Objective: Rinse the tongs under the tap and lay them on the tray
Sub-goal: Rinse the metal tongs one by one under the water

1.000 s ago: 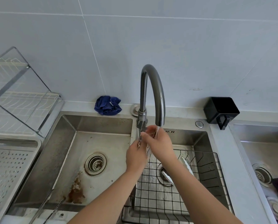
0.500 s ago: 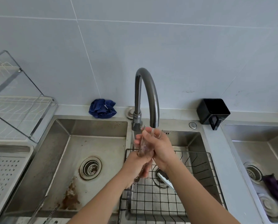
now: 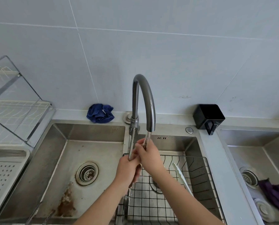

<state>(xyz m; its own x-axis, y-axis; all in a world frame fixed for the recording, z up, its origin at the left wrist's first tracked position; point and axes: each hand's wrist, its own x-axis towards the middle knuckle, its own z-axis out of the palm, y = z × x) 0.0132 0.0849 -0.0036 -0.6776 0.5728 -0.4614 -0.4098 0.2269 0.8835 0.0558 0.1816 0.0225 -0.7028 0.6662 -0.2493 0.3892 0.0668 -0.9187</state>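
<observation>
Left hand [image 3: 127, 170]: forearm rises from below, fist upright, just under the right hand.
Right hand [image 3: 149, 155]: comes in from lower right, back to the camera, directly beneath the tap [image 3: 143, 88] spout.
Hidden: the tongs' [image 3: 132, 143] lower end is buried in both hands; water blurs the arm under the spout.
Grip: left fingers curl round the handle; right fingers pinch one arm; the serrated arm stands free, left of them.
Tray [image 3: 5, 176]: far left of the grip, well apart.
</observation>
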